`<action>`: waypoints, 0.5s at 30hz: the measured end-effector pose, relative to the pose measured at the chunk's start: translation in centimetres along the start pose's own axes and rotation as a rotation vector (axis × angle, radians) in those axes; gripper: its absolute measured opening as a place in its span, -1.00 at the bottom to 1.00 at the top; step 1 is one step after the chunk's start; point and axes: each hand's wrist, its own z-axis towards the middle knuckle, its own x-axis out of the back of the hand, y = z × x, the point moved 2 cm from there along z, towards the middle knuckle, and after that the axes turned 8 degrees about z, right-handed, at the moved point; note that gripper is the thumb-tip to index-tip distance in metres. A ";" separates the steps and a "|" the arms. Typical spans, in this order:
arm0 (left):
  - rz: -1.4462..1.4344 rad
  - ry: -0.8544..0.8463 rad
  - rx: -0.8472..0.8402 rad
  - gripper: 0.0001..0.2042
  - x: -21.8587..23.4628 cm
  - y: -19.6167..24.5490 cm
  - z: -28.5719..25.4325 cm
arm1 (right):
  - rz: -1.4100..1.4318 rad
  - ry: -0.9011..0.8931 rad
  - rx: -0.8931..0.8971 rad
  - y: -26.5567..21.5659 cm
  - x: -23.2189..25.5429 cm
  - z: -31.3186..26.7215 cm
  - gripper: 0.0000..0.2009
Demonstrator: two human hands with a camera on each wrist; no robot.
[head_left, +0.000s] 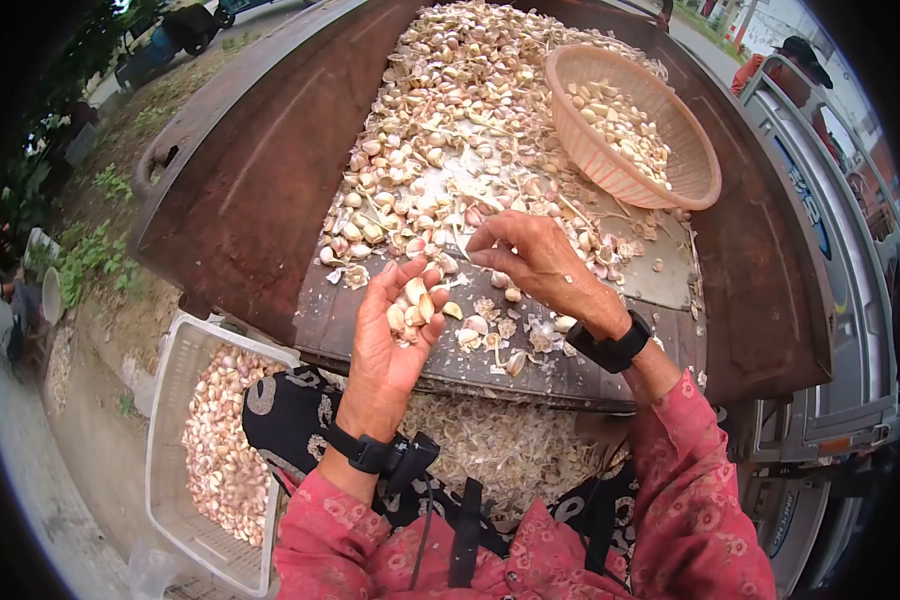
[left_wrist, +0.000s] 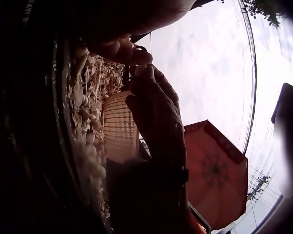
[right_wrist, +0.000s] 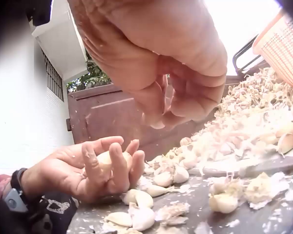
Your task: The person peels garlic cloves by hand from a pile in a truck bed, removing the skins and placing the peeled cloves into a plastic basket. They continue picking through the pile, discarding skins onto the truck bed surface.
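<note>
Left hand [head_left: 385,350] cups garlic cloves [head_left: 410,310]; right hand [head_left: 545,262] bunches its fingertips — contents unclear — above the peel-strewn surface [head_left: 595,384], outdoors, vehicle [head_left: 805,335] alongside.

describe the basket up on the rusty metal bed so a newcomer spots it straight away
Find the rusty brown metal bed with its heap of garlic. At the heap's right edge, beyond the right hand, a basket leans. It is round and peach-coloured, unlike the rectangular white crate lower down on the left.
</note>
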 end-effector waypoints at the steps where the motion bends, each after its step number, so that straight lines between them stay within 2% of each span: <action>1: -0.001 0.001 0.004 -0.68 -0.4 0.0 -0.2 | 0.000 -0.001 -0.004 -1.6 0.0 0.3 -0.88; 3: -0.040 -0.088 0.066 -0.66 -1.7 0.1 -0.6 | 0.274 -0.071 0.003 -4.0 -0.1 0.9 -0.87; 4: -0.061 -0.076 0.082 -0.69 -1.6 0.4 -0.5 | 0.007 -0.010 0.210 -3.1 -0.3 1.2 -0.88; 5: -0.064 -0.076 0.077 -0.69 -0.9 0.7 -0.4 | 0.006 -0.014 0.214 -2.0 -0.6 1.1 -0.88; 7: -0.153 -0.113 0.012 -0.74 0.3 1.8 -0.3 | -0.131 -0.145 0.197 -0.5 -1.5 1.1 -0.87; 9: -0.165 0.005 -0.071 -0.81 0.5 2.9 -1.1 | -0.059 -0.184 0.171 0.1 -3.0 0.5 -0.88; 11: -0.201 -0.021 -0.060 -0.82 1.4 3.4 -1.1 | -0.051 -0.201 0.130 0.4 -4.8 0.5 -0.89; 12: -0.201 -0.018 -0.060 -0.82 1.6 3.3 -1.0 | -0.145 -0.230 0.076 0.9 -5.6 0.6 -0.89; 15: -0.190 -0.007 -0.053 -0.83 2.0 2.9 -1.0 | -0.080 -0.171 0.161 1.7 -5.9 0.9 -0.88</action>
